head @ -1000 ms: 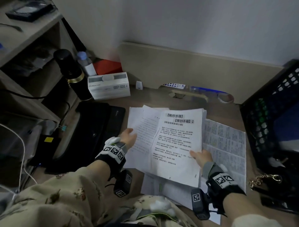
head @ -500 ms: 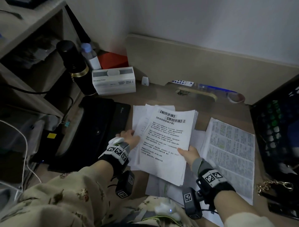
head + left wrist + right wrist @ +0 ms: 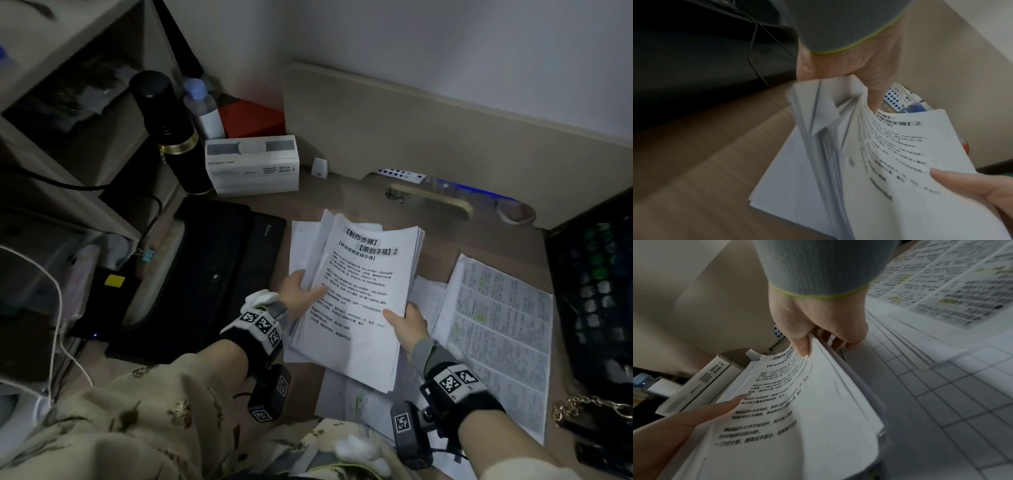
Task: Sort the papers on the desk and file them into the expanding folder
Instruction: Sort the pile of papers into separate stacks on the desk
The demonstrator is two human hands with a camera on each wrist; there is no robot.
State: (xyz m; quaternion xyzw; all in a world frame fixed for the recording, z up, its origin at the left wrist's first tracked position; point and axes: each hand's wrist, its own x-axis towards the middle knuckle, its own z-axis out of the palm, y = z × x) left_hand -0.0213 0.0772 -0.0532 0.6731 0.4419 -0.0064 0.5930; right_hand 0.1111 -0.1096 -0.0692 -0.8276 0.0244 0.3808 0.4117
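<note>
The left hand (image 3: 301, 291) pinched the near-left edge of the paper stack (image 3: 363, 294), thumb on the printed top page, the other fingers (image 3: 873, 95) hidden beneath. The right hand (image 3: 409, 325) gripped the stack's near-right edge, thumb on top, fingers (image 3: 851, 345) curled under. The stack was lifted and bowed above loose sheets (image 3: 342, 397) on the surface (image 3: 342, 202). Left of the stack lay the black folder (image 3: 219, 274); right of it, a densely printed sheet (image 3: 496, 335). Bare surface lay beyond the stack's far edge. The folder's compartments were too dark to make out.
</note>
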